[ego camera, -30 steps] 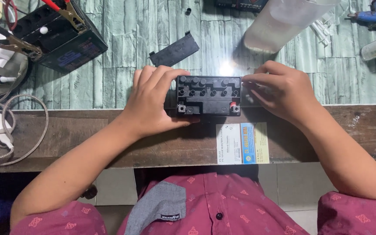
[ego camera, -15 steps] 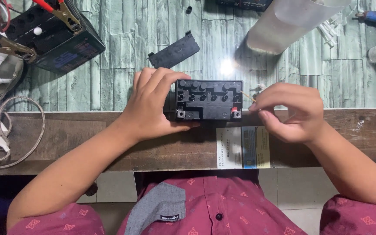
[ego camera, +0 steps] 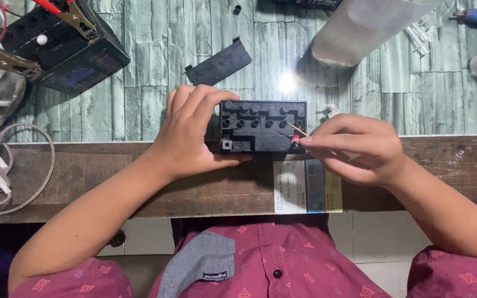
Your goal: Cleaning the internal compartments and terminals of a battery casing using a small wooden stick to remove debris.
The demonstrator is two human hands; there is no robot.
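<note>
**Stick brought to the battery's corner**

The battery (ego camera: 263,126) is gripped at the bench (ego camera: 139,182) edge by the left hand (ego camera: 191,132), as before. The right hand (ego camera: 354,148), laid on the battery's right end a second ago, is now pinched on a thin stick (ego camera: 298,131), its tip set at the right-hand terminal; probing seems begun. Behind, a loose lid (ego camera: 218,62) and a second battery (ego camera: 64,47) with clamps are seen on the green mat (ego camera: 155,33).

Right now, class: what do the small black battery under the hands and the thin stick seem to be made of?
Small black battery: likely moulded plastic, matt black, with crisp moulded ports on top.
Thin stick in the right hand: probably wood, pale tan and slender; too small to tell for sure.
</note>
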